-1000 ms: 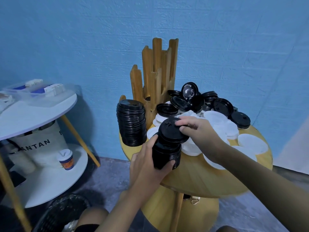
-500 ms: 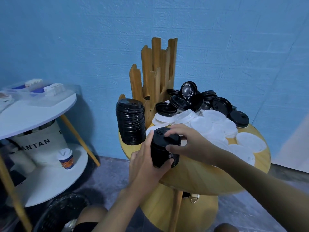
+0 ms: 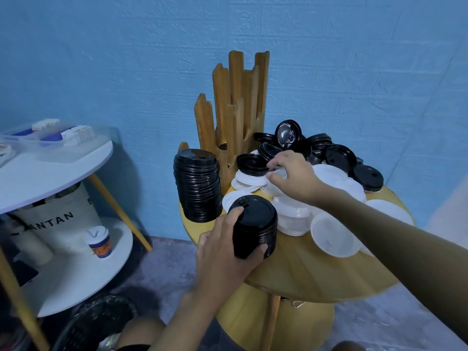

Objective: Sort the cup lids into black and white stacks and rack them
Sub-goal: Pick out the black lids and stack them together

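- Head view: the left hand [image 3: 228, 252] grips a short stack of black lids [image 3: 255, 226] at the near left edge of the round wooden table [image 3: 316, 274]. The thumb lies on the stack's top rim and the fingers curl round its near side.
- The right hand [image 3: 291, 173] reaches over the middle of the table with its fingers curled down into the loose lids. The fingertips [image 3: 272, 171] meet beside an upturned black lid [image 3: 252, 164] that rests on white ones. They are blurred, so I cannot tell whether they pinch anything.
- A tall stack of black lids [image 3: 197, 188] stands at the table's left edge, just beside the wooden rack [image 3: 238, 117], whose upright slats rise at the far left of the tabletop.
- Loose white lids [image 3: 331, 234] are spread over the middle and the near right of the table.
- Loose black lids [image 3: 340, 158] are heaped at the far side, to the right of the rack.
- To the left stands a white two-tier side table [image 3: 50, 173]. A lidded paper cup [image 3: 98, 241] and a pale lettered bag [image 3: 58, 219] sit on its lower shelf.
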Available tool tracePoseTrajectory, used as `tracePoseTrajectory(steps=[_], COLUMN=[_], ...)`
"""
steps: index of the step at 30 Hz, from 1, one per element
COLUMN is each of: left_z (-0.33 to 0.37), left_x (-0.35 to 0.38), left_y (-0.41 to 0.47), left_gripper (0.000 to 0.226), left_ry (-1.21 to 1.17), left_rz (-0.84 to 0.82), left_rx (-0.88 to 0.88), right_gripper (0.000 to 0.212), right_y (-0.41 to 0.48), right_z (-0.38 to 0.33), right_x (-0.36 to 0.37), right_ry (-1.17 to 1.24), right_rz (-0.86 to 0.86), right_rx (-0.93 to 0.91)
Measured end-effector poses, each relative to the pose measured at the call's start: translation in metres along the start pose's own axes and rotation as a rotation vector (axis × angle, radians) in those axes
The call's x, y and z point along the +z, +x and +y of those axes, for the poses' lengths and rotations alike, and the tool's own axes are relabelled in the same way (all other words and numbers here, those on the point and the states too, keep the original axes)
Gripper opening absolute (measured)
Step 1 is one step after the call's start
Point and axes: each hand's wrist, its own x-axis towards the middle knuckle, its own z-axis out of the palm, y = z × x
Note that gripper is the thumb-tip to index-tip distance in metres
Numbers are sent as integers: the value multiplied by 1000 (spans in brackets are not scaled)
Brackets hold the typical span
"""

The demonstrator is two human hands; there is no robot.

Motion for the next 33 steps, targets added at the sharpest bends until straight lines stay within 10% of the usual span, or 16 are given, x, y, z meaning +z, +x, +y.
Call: tracePoseTrajectory(steps=[17,33], left_z=[-5,-6], left_x=[2,2], left_y=[1,1], left_gripper=[78,77], left_ry=[3,1], left_rz=[32,-8], left_rx=[44,5], right_gripper=[58,53], right_y=[81,56], right_z=[15,2], right_x=[31,15], right_ry=[-253,154], right_rz=[-26,110], right_rx=[263,128])
